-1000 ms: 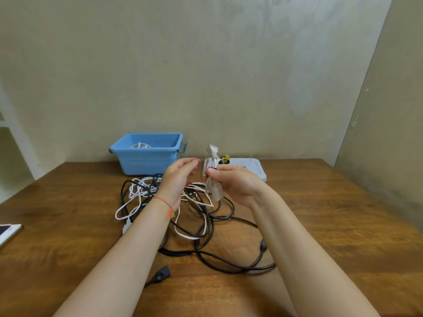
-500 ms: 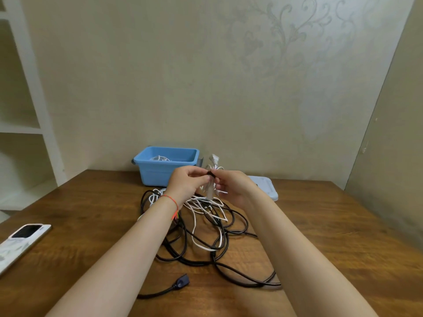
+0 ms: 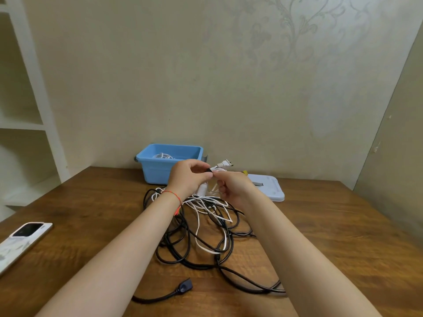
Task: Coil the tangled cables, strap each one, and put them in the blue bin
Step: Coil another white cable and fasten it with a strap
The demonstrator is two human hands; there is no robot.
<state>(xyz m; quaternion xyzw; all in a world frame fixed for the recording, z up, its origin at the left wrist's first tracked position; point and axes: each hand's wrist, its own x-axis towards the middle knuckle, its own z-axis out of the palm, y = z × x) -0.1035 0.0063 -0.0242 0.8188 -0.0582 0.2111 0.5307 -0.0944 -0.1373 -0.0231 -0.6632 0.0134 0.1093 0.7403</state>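
Your hands hold a coiled white cable [image 3: 216, 179] above the table, its plug [image 3: 225, 163] pointing right and a black strap [image 3: 208, 170] at its top. Tangled black and white cables [image 3: 203, 227] sprawl below; the blue bin [image 3: 168, 162] sits behind, holding a white coil [image 3: 162, 156].

Soft, even indoor light, moderately bright, with faint shadows. The wide-angle view bends lines toward the edges. Detail looks slightly soft throughout.

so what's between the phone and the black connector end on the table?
Head view: bare wood tabletop and the person's left forearm, which crosses above that stretch between the phone and the black connector end. No cable lies there.
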